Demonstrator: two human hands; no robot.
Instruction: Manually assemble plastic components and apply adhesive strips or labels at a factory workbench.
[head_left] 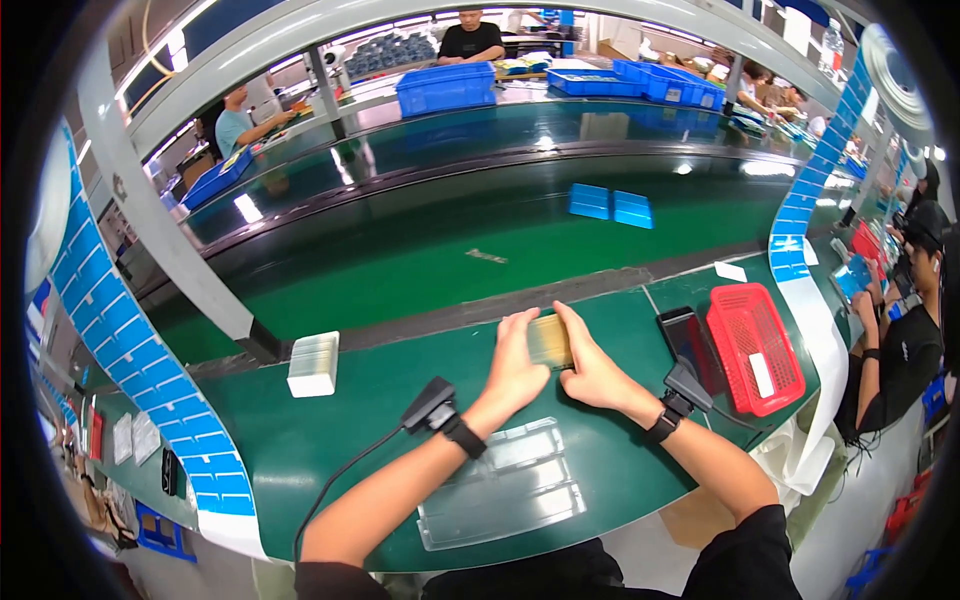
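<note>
Between my two palms stands a stack of thin flat pieces (550, 341) with yellowish, striped edges; what the pieces are I cannot make out. My left hand (515, 358) presses against its left side, and my right hand (597, 368) closes on its right side. Both hands are above the green tabletop (290, 470). Nearer to me, partly under my left forearm, lie clear plastic trays or covers (505, 505). A neat stack of white cards (314, 364) sits to the left of my hands. Each wrist wears a black strap with a small device.
Right of my hands are a dark phone (684, 335) and a red basket (755, 350) with a white piece inside. Blue label strips hang at left (130, 345) and right (800, 205). Two blue pieces (610, 205) lie on the green conveyor belt (400, 270). Other people work nearby.
</note>
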